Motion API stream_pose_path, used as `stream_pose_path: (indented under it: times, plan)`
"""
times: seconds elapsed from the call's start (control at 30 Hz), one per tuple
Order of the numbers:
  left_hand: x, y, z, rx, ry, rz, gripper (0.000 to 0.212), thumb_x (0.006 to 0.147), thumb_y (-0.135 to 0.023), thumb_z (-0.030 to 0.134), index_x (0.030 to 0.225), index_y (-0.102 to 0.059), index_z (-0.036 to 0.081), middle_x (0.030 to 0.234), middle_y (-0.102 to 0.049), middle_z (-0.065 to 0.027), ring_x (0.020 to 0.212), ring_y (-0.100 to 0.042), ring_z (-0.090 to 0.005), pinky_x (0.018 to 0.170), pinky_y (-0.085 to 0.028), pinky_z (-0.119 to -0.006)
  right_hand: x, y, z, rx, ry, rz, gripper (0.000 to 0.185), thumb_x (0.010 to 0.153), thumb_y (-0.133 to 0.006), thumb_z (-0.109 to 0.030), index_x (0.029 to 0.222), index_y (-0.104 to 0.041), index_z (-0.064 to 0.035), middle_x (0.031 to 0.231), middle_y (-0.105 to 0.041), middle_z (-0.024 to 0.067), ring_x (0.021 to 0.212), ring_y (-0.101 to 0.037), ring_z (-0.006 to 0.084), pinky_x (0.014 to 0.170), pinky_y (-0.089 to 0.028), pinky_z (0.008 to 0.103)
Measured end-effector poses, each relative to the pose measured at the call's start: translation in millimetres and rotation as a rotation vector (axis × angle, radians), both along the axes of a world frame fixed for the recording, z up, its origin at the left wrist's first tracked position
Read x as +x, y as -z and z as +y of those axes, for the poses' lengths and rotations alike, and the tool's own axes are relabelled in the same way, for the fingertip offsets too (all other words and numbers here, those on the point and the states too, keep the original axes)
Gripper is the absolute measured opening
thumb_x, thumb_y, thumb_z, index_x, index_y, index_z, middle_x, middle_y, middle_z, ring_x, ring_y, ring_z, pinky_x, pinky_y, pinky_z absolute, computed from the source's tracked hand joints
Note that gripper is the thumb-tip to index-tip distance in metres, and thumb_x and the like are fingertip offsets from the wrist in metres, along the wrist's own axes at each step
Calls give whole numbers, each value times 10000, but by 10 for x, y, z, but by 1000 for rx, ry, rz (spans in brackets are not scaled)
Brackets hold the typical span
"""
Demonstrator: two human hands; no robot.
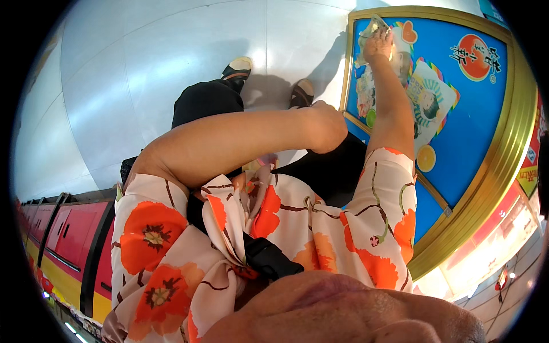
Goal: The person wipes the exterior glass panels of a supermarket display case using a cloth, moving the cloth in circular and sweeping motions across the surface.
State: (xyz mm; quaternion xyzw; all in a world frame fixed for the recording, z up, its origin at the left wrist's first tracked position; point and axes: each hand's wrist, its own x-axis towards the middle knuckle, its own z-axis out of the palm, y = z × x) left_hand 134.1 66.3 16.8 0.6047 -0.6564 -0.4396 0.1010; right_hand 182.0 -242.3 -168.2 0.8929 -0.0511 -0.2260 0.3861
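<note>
My right hand point(378, 46) is stretched out over a blue printed panel point(476, 111) and presses a crumpled pale cloth point(374, 25) to its far end. Pictures of a child, fruit and a red round logo with writing cover the panel. A gold-coloured metal frame point(493, 171) borders it. Across my front lies my left forearm, with my left hand point(328, 127) curled beside my black trouser leg point(339, 167). Its fingers are mostly hidden, so I cannot tell whether they hold anything. My floral blouse point(309, 240) fills the lower middle.
Below me is a shiny pale floor point(141, 55), where my dark open shoes point(236, 73) rest. Red and yellow cabinets point(77, 240) with black uprights run along the left. At the lower right, a brightly lit pale panel point(484, 253) stands beyond the gold frame.
</note>
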Motion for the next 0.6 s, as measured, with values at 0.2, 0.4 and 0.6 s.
stream_pose_path:
  times: [0.2,0.4,0.6]
  plan:
    - [-6,56,-16,18,-25,6,351,890,-687,293,1084,-697,2,1110,-667,-202,1013,-679,-364,805,-560,-449,-210,-90,193,18,-12,169,501,955,-448,-229,1390,-534,5,1466,-499,186,1388,-419,322,1180,-170,529]
    - [37,-98,-103,-17,27,2,331,902,-687,294,1079,-712,15,1135,-682,-204,1047,-674,-374,836,-557,-463,-1591,-15,168,84,8,404,462,961,-471,-290,1337,-611,-60,1460,-514,128,1407,-391,302,1182,-162,554]
    - [63,1,-215,-13,18,-14,341,904,-690,298,1079,-711,6,1111,-697,-197,1053,-674,-357,846,-556,-451,-1874,-835,50,94,-109,130,400,938,-504,-250,1303,-626,-139,1402,-565,56,1389,-409,269,1187,-191,543]
